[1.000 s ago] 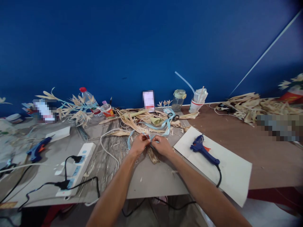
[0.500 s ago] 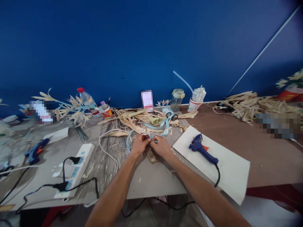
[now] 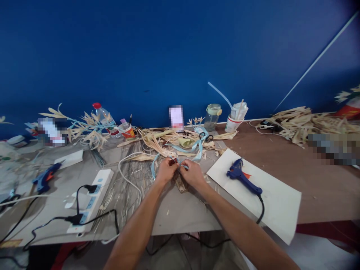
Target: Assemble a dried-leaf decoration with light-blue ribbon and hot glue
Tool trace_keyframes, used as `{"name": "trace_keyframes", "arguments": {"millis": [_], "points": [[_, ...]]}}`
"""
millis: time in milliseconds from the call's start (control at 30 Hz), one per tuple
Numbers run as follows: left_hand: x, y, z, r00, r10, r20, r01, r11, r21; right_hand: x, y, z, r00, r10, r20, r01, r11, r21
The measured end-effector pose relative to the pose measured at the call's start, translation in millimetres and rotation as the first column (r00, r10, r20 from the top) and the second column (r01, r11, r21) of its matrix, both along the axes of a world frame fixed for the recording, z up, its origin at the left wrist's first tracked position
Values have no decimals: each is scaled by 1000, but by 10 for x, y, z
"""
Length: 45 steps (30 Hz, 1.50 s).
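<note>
Close together above the table, both hands are closed in pinches. My left hand (image 3: 166, 171) grips a light-blue ribbon (image 3: 153, 167), with a loop hanging down on that side. A pale thin piece shows at its fingertips, too small to name. My right hand (image 3: 192, 174) pinches the same ribbon a short way to the right. Beneath the hands lies a brownish dried husk piece (image 3: 180, 184). Just beyond, dried corn husks (image 3: 157, 140) are heaped, with more blue ribbon curling over them beside black-handled scissors (image 3: 208, 137).
To the right, a blue glue gun (image 3: 244, 178) rests on a white board (image 3: 277, 204). A power strip (image 3: 94, 198), thin wires (image 3: 128, 187) and another glue gun (image 3: 46, 178) are left. Behind stand a jar (image 3: 212, 118), paper cups (image 3: 233, 124) and a bottle (image 3: 104, 116).
My hands have drawn slightly apart, with the ribbon still between them. The whole view has shifted a little; the other things keep their places.
</note>
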<state>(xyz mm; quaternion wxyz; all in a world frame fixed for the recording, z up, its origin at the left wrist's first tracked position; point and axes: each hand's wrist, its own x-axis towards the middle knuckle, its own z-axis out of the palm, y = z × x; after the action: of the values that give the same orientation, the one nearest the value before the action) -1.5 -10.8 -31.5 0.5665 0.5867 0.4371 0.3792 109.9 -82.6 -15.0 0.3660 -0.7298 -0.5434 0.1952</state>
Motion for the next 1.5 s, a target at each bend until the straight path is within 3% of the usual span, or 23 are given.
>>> {"name": "trace_keyframes", "arguments": {"millis": [233, 400, 633, 833, 1033, 1300, 1500], "points": [[6, -40, 70, 998, 53, -14, -53, 999, 3, -13, -18, -40, 980, 19, 200, -26, 999, 33], [22, -61, 69, 984, -11, 179, 37, 989, -144, 5, -40, -17, 957, 23, 288, -42, 997, 62], [23, -132, 186, 941, -1, 338, 87, 967, -238, 31, -43, 8, 985, -94, 142, 77, 989, 125], [11, -164, 276, 915, 25, 403, 89, 961, -262, 35, -41, 41, 990, -117, 81, 105, 986, 131], [16, -149, 279, 929, 45, 368, 47, 970, -237, 34, -46, 32, 994, -57, 98, 40, 986, 161], [93, -221, 264, 861, 109, 497, 79, 937, -341, 96, -23, 38, 988, -150, 36, 144, 979, 143], [153, -294, 222, 834, 89, 545, 143, 919, -368, 148, -5, -3, 981, -196, 18, 190, 968, 164]]}}
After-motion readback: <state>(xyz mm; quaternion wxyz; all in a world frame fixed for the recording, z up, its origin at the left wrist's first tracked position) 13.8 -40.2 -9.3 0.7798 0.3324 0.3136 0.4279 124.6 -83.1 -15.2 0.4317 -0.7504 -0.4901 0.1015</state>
